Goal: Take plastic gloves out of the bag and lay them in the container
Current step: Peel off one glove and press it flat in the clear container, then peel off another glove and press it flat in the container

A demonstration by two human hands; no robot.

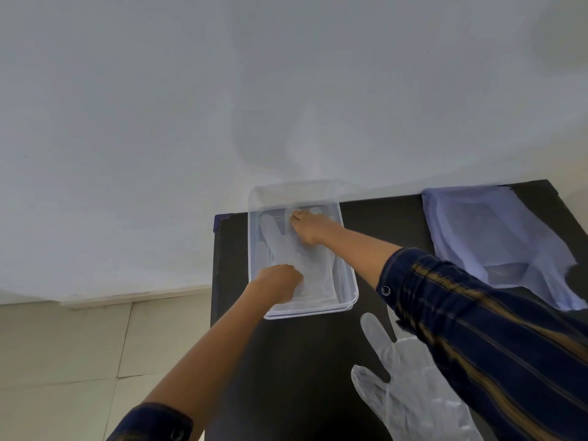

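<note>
1. Pressing a glove (296,253) flat inside the clear container (348,281), both hands working in it at once.
2. Left hand (280,283) is sitting on the near end of that glove, fingers curled down on the cuff area; whether it is pinching the plastic or just pushing on it, I cannot tell.
3. Right hand (310,227) is reaching to the far end, fingers bent down onto the glove's finger part; the same doubt applies to its grip.
4. Container is standing on the dark desk (305,361), at its far left edge, with at least one glove already lying in it. The plastic is see-through, so counting layers is not possible.
5. Second glove (410,386) is lying loose on the desk, near side, partly under the right sleeve (477,329), out of the bag but not yet in the container.
6. Bag (496,237) is lying at the far right of the desk, well apart from the container, and looking like it is still holding a flat stack.
7. Judging progress: early to middle. One glove is going in, one is waiting, more are probably left in the bag.
</note>
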